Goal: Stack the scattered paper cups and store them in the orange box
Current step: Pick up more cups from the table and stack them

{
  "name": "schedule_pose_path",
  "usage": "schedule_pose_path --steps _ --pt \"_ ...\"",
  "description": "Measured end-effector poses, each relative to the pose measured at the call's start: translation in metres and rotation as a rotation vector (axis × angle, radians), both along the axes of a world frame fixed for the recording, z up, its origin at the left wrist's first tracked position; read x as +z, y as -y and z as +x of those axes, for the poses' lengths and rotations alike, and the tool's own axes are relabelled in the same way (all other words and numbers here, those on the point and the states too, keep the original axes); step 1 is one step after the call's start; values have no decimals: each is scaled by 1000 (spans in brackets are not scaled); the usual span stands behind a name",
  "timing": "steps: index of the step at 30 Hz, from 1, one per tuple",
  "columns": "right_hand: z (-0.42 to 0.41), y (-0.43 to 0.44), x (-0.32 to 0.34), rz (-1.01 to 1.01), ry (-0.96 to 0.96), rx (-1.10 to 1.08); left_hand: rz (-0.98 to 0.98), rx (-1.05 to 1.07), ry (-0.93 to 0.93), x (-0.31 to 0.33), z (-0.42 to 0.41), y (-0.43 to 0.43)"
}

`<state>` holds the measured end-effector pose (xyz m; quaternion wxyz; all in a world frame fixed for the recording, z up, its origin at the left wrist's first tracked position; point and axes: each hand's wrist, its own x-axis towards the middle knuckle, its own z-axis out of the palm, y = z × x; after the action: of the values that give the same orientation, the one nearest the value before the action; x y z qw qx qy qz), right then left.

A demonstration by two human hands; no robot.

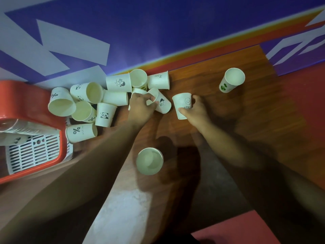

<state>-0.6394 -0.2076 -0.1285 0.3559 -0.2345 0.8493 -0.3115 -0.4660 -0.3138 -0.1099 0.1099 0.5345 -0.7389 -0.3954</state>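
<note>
Paper cups (91,103) lie heaped at ten o'clock on the brown wooden surface (246,120), touching the orange box (31,103) at nine, where a stacked row (26,128) lies. The left hand's (140,108) fingers curl round a tipped figure-print cup (163,103). The right hand's (197,111) fingers grip the smiley cup (182,104). A plain cup (149,161) stands at six and a green-marked cup (232,80) at two. A blue-and-white panel (158,23) spans twelve, with red flooring (309,111) at three.
</note>
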Motion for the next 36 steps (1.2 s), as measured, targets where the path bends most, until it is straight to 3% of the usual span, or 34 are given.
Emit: schedule_pose_path --steps 6,13,23,29,36 --pt "24 -44 35 -122 238 -61 140 32 -278 41 43 -20" --pt "57 -72 74 -251 304 -62 239 7 -502 109 101 -46" --pt "87 -98 96 -282 320 -88 153 -418 -169 106 141 -100" --pt "95 -105 114 -322 293 -53 30 -414 -32 75 139 -126" --pt "124 -121 120 -365 236 196 207 -287 -89 47 137 -138"
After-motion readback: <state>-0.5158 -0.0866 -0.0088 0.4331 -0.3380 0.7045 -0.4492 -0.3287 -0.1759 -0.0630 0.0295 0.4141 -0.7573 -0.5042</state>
